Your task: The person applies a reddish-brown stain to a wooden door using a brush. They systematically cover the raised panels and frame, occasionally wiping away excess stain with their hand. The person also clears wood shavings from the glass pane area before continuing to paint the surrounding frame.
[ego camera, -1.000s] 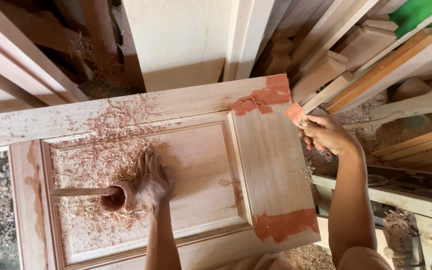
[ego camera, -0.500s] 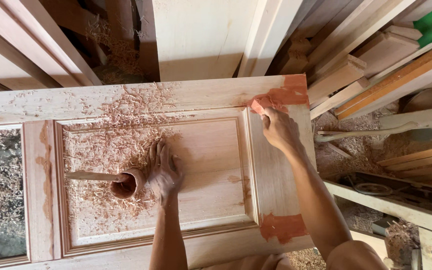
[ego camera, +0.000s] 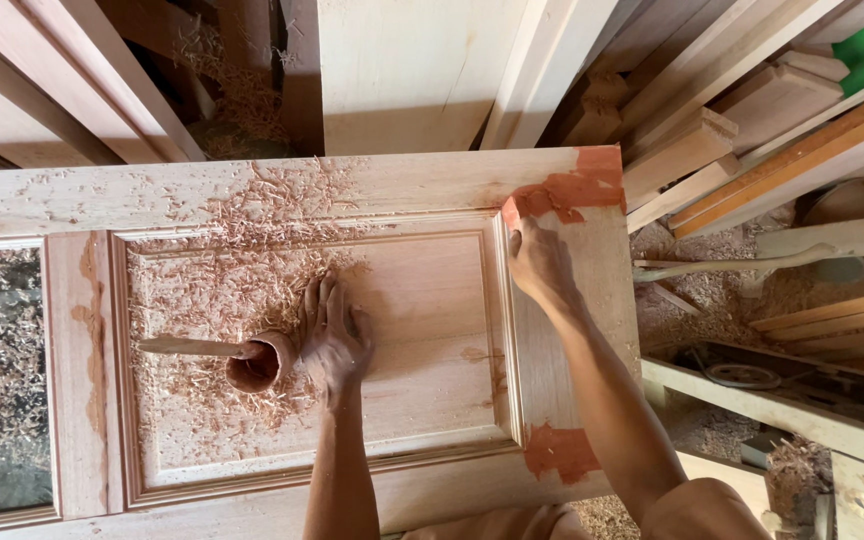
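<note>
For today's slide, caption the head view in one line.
Right hand spreads reddish filler on a panelled door; left hand rests flat beside a small pot.

- No packages, labels, signs or screens appear in the head view.
- The view shows only bare timber, wood shavings and workshop clutter.

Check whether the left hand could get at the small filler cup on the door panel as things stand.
Probably yes. The left hand lies flat on the door panel right beside the small cup, holding nothing, and only loose wood shavings lie around it.
</note>
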